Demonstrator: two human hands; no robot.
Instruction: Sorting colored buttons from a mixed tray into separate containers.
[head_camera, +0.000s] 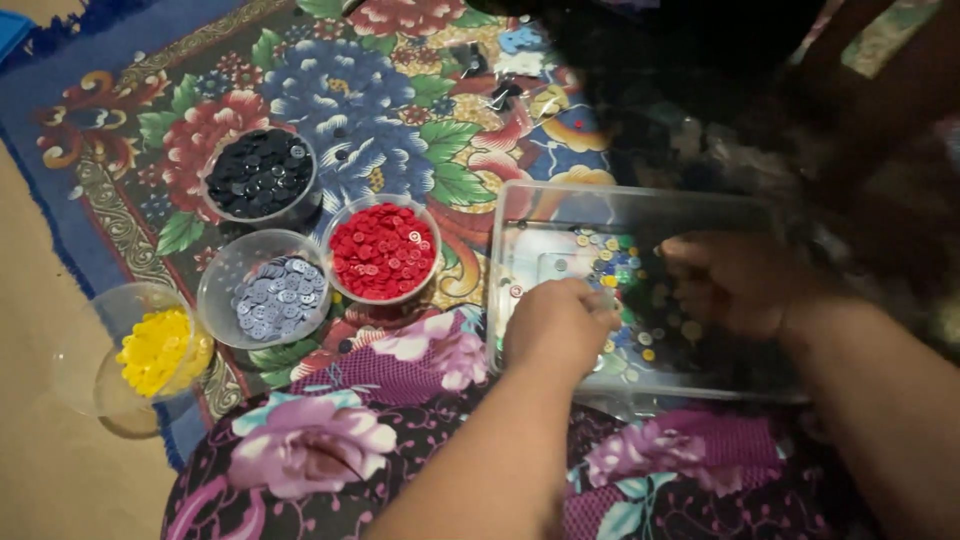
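Clear plastic tray under both hands' curled fingers.

Right hand blurred, left hand's fingers curled under, mixed buttons partly hidden

Single head view, looking steeply down, close over lap

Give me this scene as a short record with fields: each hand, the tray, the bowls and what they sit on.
left hand: left hand reaches into the clear plastic tray, fingers curled over mixed buttons
right hand: right hand inside the same tray, grip unclear
tray: clear plastic tray holding mixed coloured buttons
bowls: black buttons bowl; red buttons bowl; grey buttons bowl; yellow buttons bowl
surface: floral rug
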